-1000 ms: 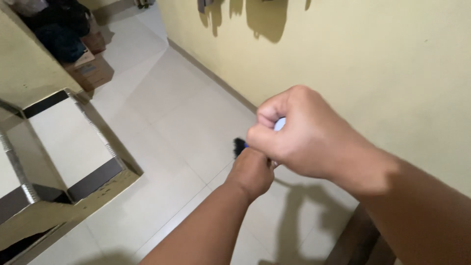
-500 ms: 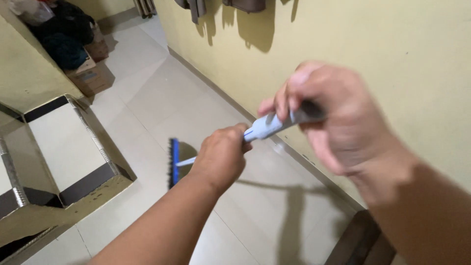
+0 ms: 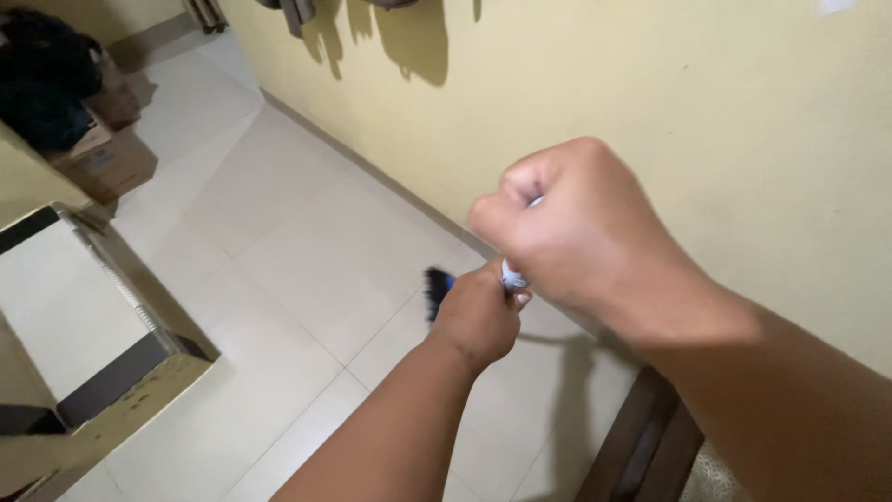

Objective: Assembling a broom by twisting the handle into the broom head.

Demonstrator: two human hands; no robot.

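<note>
Most of the broom [image 3: 437, 290] is out of sight from where I stand: only a blurred dark-and-blue bit of its head shows just past the left hand [image 3: 478, 314], low over the pale tiled floor [image 3: 279, 242] near the foot of the yellow wall [image 3: 650, 102]. A short light stub of its handle shows between the two fists, and the rest is covered by them.

The left hand is wrapped round the handle, fingers pressed together and curled under, so I see mostly its back. The right hand [image 3: 576, 228] sits higher and closer, a tight fist closed on the handle's upper end, with a pale sliver peeking out at the top of the knuckles. The two hands are just beside each other, nearly touching.

At lower right a dark wooden piece of furniture [image 3: 641, 446] is cut off by the edge, too little showing to tell what it is. At far left a cardboard box [image 3: 102, 163] stands on the floor with dark bags [image 3: 42, 84] piled on it, and its contents are hidden. Nearer, a metal-edged frame [image 3: 111, 372] with a pale panel is also cropped. Dark things hang on the wall at the top, only their lower ends visible.
</note>
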